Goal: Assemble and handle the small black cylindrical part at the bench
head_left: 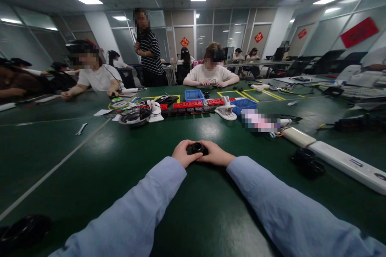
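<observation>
Between my two hands, on the green table, is a small black ring-shaped part with a round hole facing up. My left hand closes around its left side, thumb along the near edge. From the right, my right hand wraps the same part, its thumb meeting the left one in front. The underside of the part and some of my fingers are hidden. More black ring-shaped parts sit to the right by a long white casing. Another black rounded part lies at the lower left.
A small wrench lies at left. Beyond my hands are a metal bowl with cables, red-and-black socket strips, a white clamp and blue bins. The long white casing crosses the right side. A co-worker sits opposite.
</observation>
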A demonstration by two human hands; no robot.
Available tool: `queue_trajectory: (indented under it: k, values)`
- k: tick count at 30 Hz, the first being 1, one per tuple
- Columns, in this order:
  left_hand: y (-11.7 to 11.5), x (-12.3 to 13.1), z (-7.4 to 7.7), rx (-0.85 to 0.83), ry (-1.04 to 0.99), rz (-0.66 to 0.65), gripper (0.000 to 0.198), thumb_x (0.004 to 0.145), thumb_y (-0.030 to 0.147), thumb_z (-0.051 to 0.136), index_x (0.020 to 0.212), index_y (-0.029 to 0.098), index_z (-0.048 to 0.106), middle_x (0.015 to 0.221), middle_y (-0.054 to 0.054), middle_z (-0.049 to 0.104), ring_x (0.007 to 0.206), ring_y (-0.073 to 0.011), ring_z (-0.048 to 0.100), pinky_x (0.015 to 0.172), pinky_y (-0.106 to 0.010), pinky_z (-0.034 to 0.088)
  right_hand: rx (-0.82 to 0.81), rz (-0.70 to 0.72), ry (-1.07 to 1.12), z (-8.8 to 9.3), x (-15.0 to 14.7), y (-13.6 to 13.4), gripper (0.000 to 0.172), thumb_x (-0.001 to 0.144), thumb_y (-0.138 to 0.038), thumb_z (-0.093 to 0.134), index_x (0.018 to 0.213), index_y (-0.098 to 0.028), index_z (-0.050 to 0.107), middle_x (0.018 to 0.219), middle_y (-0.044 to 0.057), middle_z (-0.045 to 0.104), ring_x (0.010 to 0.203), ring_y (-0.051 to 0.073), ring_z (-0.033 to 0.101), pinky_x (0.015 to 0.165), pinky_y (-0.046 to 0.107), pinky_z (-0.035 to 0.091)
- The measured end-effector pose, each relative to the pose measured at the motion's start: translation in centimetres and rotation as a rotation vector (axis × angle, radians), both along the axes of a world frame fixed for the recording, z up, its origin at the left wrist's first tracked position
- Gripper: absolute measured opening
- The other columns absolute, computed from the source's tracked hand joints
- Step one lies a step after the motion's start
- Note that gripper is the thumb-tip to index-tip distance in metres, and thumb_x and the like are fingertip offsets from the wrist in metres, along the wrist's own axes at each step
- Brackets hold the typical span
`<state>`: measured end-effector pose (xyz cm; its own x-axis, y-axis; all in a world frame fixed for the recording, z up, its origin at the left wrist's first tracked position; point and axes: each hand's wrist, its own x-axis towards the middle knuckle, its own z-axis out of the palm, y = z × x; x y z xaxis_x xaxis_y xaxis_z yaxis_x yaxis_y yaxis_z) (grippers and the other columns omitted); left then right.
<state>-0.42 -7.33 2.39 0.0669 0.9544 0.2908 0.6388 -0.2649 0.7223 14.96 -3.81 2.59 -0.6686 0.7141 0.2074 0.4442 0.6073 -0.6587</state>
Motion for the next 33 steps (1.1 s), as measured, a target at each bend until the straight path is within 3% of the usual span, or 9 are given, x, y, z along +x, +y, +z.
queue_trajectory:
  k: [4,10,23,30,33]
  values:
    - [0.2,-0.3,-0.1,-0.080,-0.110,-0.110,0.042,0.054,0.030,0.065,0.092,0.016,0.054,0.082,-0.003,0.053,0.073,-0.0146,0.049,0.061,-0.025,0.040,-0.262,0.213,0.085,0.5,0.9,0.6,0.043,0.062,-0.028,0.060,0.101,-0.013,0.050,0.093,0.004,0.057,0.083,0.015,0.052,0.073,0.028,0.039]
    - [0.2,-0.3,-0.2,-0.039,-0.103,-0.169,0.039,0.056,0.027,0.064,0.092,0.016,0.055,0.083,-0.003,0.051,0.072,-0.0134,0.048,0.063,-0.025,0.040,-0.380,0.260,0.054,1.2,1.3,0.8,0.044,0.062,-0.025,0.060,0.102,-0.013,0.050,0.095,0.004,0.057,0.085,0.015,0.051,0.077,0.029,0.038]
    - [0.1,-0.3,0.0,-0.053,-0.089,-0.161,0.039,0.055,0.027,0.065,0.091,0.016,0.055,0.082,-0.002,0.050,0.073,-0.0135,0.048,0.063,-0.025,0.040,-0.382,0.226,0.048,0.8,1.3,0.9,0.041,0.060,-0.025,0.061,0.098,-0.013,0.051,0.090,0.003,0.057,0.081,0.014,0.051,0.074,0.028,0.039]
    - [0.3,-0.3,-0.5,-0.046,-0.096,-0.136,0.041,0.053,0.030,0.066,0.089,0.016,0.055,0.082,-0.003,0.052,0.072,-0.0139,0.049,0.065,-0.027,0.041,-0.309,0.185,0.054,0.1,1.2,1.1,0.040,0.058,-0.030,0.063,0.092,-0.014,0.050,0.082,0.001,0.056,0.075,0.013,0.051,0.066,0.025,0.039]
    - [0.4,-0.2,-0.9,-0.020,-0.095,-0.078,0.040,0.052,0.031,0.067,0.088,0.016,0.055,0.083,-0.003,0.053,0.071,-0.0137,0.050,0.065,-0.027,0.042,-0.221,0.091,0.038,-0.3,1.0,1.0,0.041,0.055,-0.035,0.064,0.087,-0.014,0.049,0.076,0.000,0.053,0.070,0.012,0.049,0.059,0.023,0.037]
